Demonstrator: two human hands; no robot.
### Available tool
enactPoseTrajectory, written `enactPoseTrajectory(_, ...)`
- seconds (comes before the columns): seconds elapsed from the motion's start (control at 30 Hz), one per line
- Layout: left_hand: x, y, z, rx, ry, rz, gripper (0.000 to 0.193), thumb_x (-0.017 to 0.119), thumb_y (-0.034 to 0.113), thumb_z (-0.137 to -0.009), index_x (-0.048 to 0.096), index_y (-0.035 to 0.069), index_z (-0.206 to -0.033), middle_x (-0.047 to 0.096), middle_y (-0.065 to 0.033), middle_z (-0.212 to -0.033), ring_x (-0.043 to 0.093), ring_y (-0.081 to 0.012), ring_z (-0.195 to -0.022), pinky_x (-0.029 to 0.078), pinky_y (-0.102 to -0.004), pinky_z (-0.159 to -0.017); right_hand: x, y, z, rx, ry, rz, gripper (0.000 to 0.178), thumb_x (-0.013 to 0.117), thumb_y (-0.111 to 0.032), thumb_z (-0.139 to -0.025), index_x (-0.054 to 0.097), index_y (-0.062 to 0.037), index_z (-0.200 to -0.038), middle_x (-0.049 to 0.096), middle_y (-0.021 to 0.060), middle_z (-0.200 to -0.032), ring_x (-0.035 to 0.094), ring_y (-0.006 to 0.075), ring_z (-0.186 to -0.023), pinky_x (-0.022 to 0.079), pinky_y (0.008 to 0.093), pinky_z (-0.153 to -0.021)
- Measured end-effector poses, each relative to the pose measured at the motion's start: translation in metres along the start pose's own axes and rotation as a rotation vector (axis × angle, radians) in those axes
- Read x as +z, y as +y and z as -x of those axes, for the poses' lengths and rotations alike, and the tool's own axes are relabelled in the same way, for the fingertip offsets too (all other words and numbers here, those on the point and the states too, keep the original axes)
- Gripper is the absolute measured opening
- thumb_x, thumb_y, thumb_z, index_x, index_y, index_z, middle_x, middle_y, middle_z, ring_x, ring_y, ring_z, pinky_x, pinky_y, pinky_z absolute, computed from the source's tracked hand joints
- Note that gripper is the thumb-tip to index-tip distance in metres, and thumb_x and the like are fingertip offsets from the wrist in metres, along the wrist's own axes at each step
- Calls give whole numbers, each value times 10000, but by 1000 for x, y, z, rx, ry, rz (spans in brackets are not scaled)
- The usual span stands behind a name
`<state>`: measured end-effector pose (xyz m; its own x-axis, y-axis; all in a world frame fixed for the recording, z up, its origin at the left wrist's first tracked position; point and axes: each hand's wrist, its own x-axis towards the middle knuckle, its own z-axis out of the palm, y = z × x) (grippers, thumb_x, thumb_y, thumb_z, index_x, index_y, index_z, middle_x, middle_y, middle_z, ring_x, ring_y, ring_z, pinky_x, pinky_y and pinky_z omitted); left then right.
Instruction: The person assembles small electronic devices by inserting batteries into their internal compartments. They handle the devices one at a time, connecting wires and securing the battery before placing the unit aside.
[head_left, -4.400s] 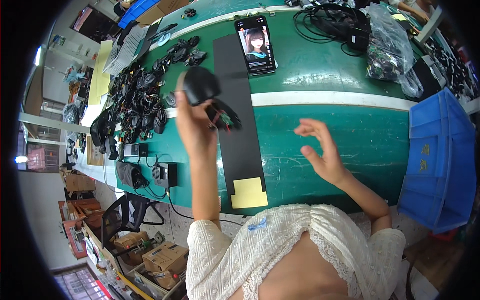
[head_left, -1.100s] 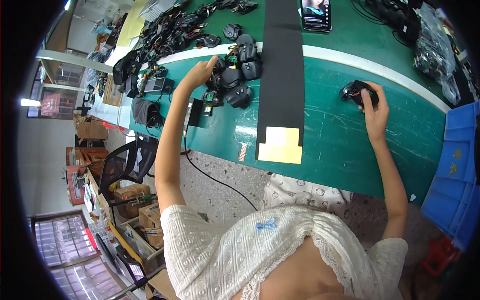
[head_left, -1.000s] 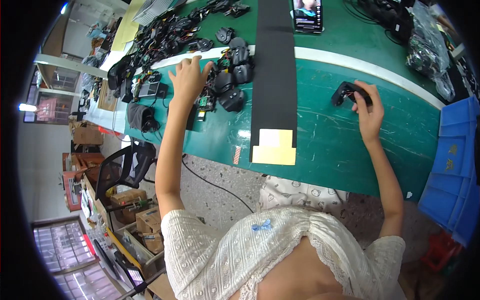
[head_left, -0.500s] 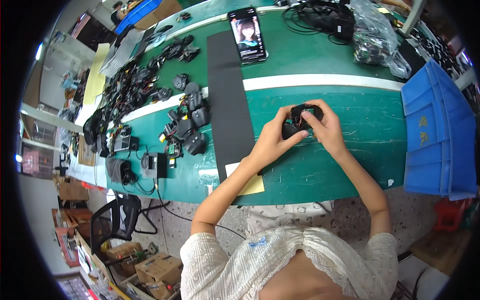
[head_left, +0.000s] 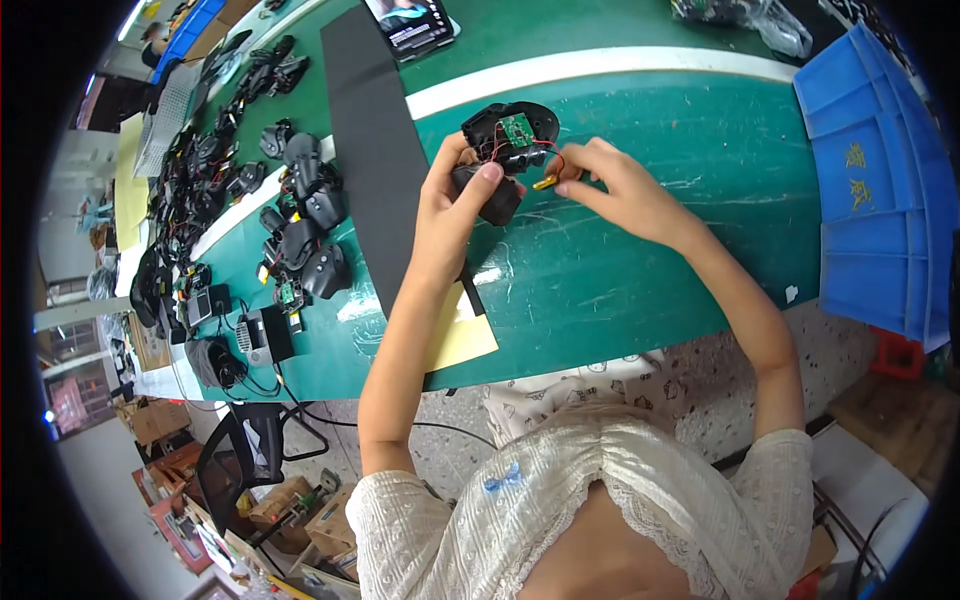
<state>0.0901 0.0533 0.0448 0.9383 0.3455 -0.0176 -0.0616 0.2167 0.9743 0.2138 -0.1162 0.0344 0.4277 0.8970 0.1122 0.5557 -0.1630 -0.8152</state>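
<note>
Left hand (head_left: 450, 205) closed round opened black device (head_left: 520, 158), thumb pressing lower shell half (head_left: 503, 203). Device held above tabletop (head_left: 620, 290), right of black strip (head_left: 370, 120), in from front edge. Right hand (head_left: 625, 195) pinching small yellow part (head_left: 544, 183), thumb against finger; red wire (head_left: 548, 142) running between part and device. Probably light, stiff, slightly slick plastic; green circuit board (head_left: 517, 130) and red wire likely fragile, so best gripped by shell rims. More black shells (head_left: 300, 245) toward tabletop's left edge; phone (head_left: 418, 38) toward far edge; blue bin (head_left: 870, 215) along right edge.

Left hand (head_left: 447, 208) gripping, right hand (head_left: 628, 192) (just apart) pinching.
</note>
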Motion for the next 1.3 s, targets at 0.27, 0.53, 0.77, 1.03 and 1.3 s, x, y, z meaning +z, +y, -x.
enactPoseTrajectory(0.27,-4,-4,-4,-72,69,76,324,502,251,-909,486,36,-1150,574,-88,-963,608,-178,-821,513,-317,-752,-10,-2,-5,253,-36,-883,224,464,-170,-932,500,6,-1067,600,119,-959,604,146,-818,500,261,-704)
enactPoseTrajectory(0.53,1,3,-5,-164,56,44,346,485,291,-922,481,31,-1150,578,-81,-934,622,-158,-756,542,-286,-676,-7,5,-5,238,-65,-895,252,528,-214,-906,514,-18,-1063,576,71,-862,567,94,-710,483,226,-630)
enactPoseTrajectory(0.77,-4,4,-6,-127,126,67,334,490,287,-921,475,30,-1134,573,-83,-914,624,-162,-753,548,-283,-660,-5,-2,-3,43,299,-518,159,620,-133,-849,549,-28,-945,561,4,-752,516,49,-644,424,191,-569)
enactPoseTrajectory(1.03,-3,6,-5,-35,170,-15,270,498,234,-921,506,18,-1083,597,-97,-900,628,-170,-734,532,-273,-658,-9,-10,1,-102,382,-198,134,660,-72,-808,539,-29,-844,505,-15,-627,437,29,-548,355,183,-503)
enactPoseTrajectory(1.3,0,6,-7,8,143,-125,210,521,225,-915,520,20,-963,633,-112,-884,640,-170,-749,507,-241,-643,4,6,-1,-56,344,-68,211,633,-171,-832,550,1,-921,541,55,-829,544,140,-757,448,274,-661)
